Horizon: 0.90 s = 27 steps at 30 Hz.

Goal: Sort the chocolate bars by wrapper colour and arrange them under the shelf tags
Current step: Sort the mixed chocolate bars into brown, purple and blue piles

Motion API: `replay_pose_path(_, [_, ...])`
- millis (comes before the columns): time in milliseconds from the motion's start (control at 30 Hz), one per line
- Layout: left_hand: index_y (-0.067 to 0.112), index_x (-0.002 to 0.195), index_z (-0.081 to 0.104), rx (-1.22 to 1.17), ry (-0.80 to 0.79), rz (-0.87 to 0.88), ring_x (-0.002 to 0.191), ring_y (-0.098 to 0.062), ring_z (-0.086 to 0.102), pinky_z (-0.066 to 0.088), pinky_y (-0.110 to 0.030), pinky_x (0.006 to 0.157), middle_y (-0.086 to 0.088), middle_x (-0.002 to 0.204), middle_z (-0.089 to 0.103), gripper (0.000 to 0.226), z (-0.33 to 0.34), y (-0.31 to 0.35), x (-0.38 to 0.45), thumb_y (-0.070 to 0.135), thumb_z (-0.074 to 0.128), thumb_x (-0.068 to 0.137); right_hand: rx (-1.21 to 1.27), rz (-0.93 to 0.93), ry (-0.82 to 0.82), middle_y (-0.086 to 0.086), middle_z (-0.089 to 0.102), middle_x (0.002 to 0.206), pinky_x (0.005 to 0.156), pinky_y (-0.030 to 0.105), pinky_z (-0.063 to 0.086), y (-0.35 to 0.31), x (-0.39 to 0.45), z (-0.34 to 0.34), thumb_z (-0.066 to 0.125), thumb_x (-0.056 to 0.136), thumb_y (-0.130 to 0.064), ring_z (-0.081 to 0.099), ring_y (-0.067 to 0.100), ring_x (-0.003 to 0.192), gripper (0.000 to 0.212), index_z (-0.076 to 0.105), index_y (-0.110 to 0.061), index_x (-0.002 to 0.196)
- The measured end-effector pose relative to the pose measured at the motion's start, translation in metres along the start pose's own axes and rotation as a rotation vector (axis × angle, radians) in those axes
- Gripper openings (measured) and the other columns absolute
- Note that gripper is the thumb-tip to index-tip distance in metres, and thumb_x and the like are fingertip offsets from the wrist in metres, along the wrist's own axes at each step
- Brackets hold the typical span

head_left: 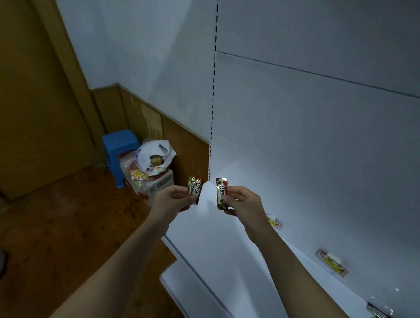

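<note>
My left hand (173,200) pinches a gold, red and brown "Choco" bar (194,189), held upright just left of the shelf's corner. A second bar (221,193) with the same wrapper stands upright in the fingers of my right hand (243,204), above the white shelf (225,242). The two bars are a short gap apart. Small yellow and red tags lie on the shelf by the back panel, one near my right wrist (273,222) and one farther right (332,262). More wrapped bars (379,317) lie at the shelf's bottom right, partly cut off.
Left of the shelf unit, on the wooden floor, a cardboard box (155,185) carries snack packs and a white plastic bag (154,159). A blue plastic stool (117,151) stands behind it by the wall. A lower white shelf (187,289) juts out below.
</note>
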<state>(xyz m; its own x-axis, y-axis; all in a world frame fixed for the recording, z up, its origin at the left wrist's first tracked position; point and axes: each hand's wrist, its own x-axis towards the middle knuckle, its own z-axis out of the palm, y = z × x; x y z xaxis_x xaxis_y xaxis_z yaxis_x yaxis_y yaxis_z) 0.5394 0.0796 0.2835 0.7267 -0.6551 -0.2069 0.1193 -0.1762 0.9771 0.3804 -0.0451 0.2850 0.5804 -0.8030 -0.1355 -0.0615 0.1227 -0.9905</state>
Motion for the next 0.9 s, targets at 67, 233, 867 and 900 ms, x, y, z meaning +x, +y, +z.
replay_pose_path(67, [0.011, 0.093, 0.071, 0.016, -0.053, -0.008, 0.090, -0.020, 0.069, 0.058, -0.029, 0.075, -0.004, 0.097, 0.071, 0.022, -0.002, -0.003, 0.031, 0.010, 0.081, 0.074, 0.005, 0.008, 0.036, 0.002, 0.073, 0.094, 0.064, 0.024, 0.055, 0.007, 0.021, 0.011, 0.072, 0.084, -0.007, 0.070, 0.016, 0.080, 0.014, 0.072, -0.020, 0.090])
replay_pose_path(233, [0.010, 0.091, 0.070, 0.103, -0.190, -0.033, 0.086, -0.020, 0.069, 0.058, -0.025, 0.070, -0.003, 0.093, 0.071, 0.023, -0.007, -0.018, 0.128, 0.012, 0.083, 0.072, 0.035, 0.083, 0.226, 0.011, 0.069, 0.100, 0.067, 0.025, 0.056, 0.037, 0.078, 0.037, 0.071, 0.084, -0.006, 0.069, 0.024, 0.088, 0.013, 0.070, -0.012, 0.095])
replay_pose_path(867, [0.005, 0.095, 0.063, 0.474, -0.580, -0.083, 0.078, -0.026, 0.068, 0.057, -0.033, 0.069, -0.016, 0.092, 0.071, 0.032, 0.065, -0.191, 0.348, -0.003, 0.082, 0.070, -0.146, 0.469, 0.933, 0.002, 0.072, 0.090, 0.075, 0.031, 0.056, 0.246, 0.239, 0.085, 0.069, 0.084, -0.007, 0.067, 0.018, 0.082, 0.010, 0.067, -0.015, 0.089])
replay_pose_path(900, [0.006, 0.095, 0.063, 0.484, -0.577, -0.066, 0.078, -0.025, 0.068, 0.057, -0.033, 0.069, -0.016, 0.092, 0.071, 0.033, 0.070, -0.200, 0.351, -0.003, 0.082, 0.070, -0.193, 0.463, 0.933, -0.002, 0.071, 0.087, 0.073, 0.026, 0.053, 0.253, 0.246, 0.083, 0.069, 0.084, -0.008, 0.066, 0.016, 0.082, 0.009, 0.068, -0.016, 0.089])
